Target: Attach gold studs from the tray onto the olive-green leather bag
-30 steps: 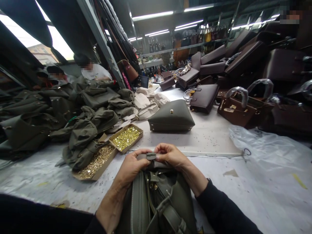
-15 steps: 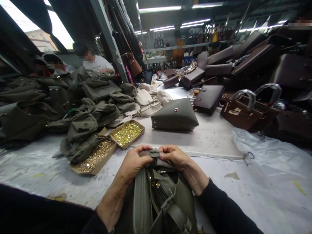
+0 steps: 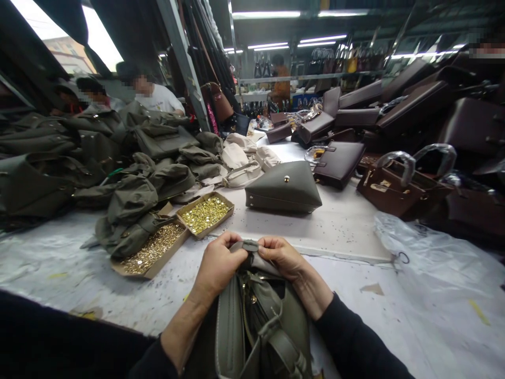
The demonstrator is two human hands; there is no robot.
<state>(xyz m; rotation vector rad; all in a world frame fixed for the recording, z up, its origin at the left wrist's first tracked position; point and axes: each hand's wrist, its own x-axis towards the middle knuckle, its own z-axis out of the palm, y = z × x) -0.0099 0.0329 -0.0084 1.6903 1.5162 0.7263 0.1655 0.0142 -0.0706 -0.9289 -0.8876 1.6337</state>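
Observation:
An olive green handbag [image 3: 256, 326] lies open in front of me on the white table [image 3: 347, 221]. My left hand [image 3: 216, 266] and my right hand [image 3: 282, 258] both pinch a small green strap tab [image 3: 250, 246] at the bag's far edge, fingers closed on it. Gold hardware shows inside the bag's mouth. Just beyond my left hand stand two cardboard boxes of gold metal fittings [image 3: 205, 213], [image 3: 152, 255]. A finished olive bag [image 3: 282, 189] with a gold stud lies flat further back.
A heap of olive bag parts [image 3: 118, 168] fills the left side. Dark brown handbags [image 3: 398, 184] crowd the right, with clear plastic sheeting [image 3: 434, 258] near the front right. Cream bags [image 3: 240, 158] sit mid-table. Other people work at the far left, behind the heap.
My hands stay pinched on the strap tab, shifting only slightly. The view has moved a little, so the table appears lower and further left.

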